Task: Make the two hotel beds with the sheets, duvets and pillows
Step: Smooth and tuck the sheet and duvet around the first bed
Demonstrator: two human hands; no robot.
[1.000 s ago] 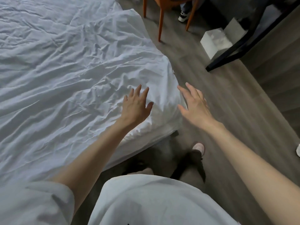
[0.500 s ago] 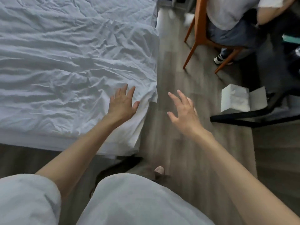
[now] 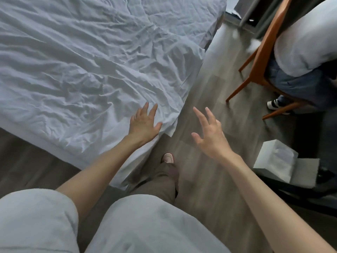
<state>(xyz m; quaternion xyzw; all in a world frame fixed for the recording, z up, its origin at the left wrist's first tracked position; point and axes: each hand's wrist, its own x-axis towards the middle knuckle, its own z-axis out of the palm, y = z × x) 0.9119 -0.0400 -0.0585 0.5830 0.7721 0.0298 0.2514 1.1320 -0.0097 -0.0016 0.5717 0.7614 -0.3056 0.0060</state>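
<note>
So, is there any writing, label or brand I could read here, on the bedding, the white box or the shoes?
None can be read. The sheet is plain white, the white box shows blank faces, and the black-and-white shoe by the chair is too blurred to show any brand.

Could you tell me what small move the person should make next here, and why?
Probably lower the left hand and grip the loose sheet corner just beside it, then pull it taut. The sheet is heavily wrinkled, that corner hangs untucked, and both the left hand and the right hand are open, holding nothing.
</note>
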